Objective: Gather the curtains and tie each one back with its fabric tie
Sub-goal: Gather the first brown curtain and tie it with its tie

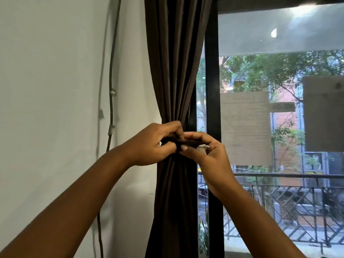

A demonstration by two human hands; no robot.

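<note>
Against the white wall (pixel 55 71), a dark brown curtain (pixel 175 62) hangs gathered into a narrow bundle, pinched to a waist near the frame's centre. At that waist both hands meet. The left hand (pixel 154 144) curls its fingers and thumb around the dark fabric tie (pixel 186 143), and the right hand (pixel 208 155) pinches the tie's other end, a small white piece (pixel 202 148) showing between its fingers. At nine o'clock from the curtain a grey cable (pixel 111 101) runs down the wall, clipped in places. At three o'clock stands a black window frame (pixel 213 90); sheets of paper (pixel 245 125) are stuck on the glass, and beyond it show a balcony railing (pixel 288 202), trees and brick buildings.
</note>
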